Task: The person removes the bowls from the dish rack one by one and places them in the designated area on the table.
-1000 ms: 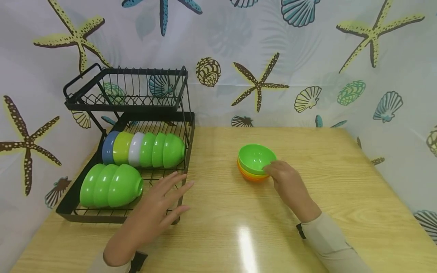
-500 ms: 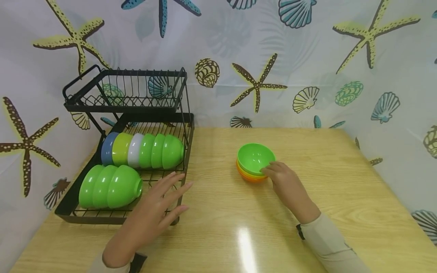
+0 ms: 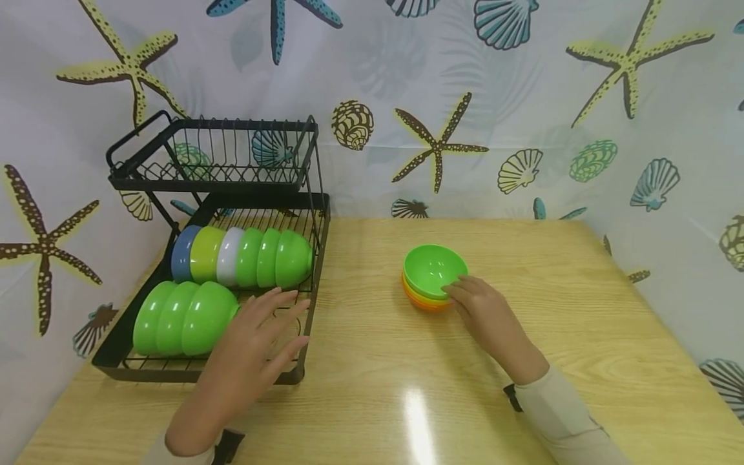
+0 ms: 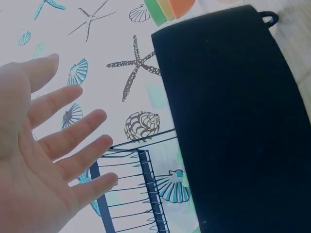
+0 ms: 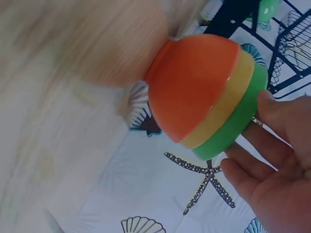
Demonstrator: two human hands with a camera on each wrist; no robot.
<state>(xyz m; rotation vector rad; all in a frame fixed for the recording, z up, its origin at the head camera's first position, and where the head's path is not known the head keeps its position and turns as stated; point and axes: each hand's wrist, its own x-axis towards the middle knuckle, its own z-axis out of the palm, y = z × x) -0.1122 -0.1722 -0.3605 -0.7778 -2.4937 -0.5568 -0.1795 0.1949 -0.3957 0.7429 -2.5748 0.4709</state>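
Note:
A green bowl (image 3: 433, 270) sits nested on top of a yellow bowl (image 3: 416, 294) and an orange bowl (image 3: 427, 305), all upright on the table. My right hand (image 3: 479, 303) pinches the green bowl at its near right rim. From the side, the right wrist view shows the orange bowl (image 5: 194, 82), the yellow bowl (image 5: 228, 99) and the green rim by the thumb. Fingers spread, my left hand (image 3: 247, 352) hovers over the near right corner of a black dish rack (image 3: 197, 374) and holds nothing; its palm (image 4: 29, 179) shows bare.
In the rack's lower tier, three green bowls (image 3: 171, 318) stand on edge in front. Behind them is a row with blue (image 3: 185, 250), yellow-green (image 3: 206, 253), white (image 3: 230, 256) and green bowls (image 3: 293, 258). The wire upper tier (image 3: 215, 152) overhangs the rack's back.
My left hand has drifted slightly left, farther over the rack. The right hand stays at the bowl stack, which stands in the same place; the view has shifted a little.

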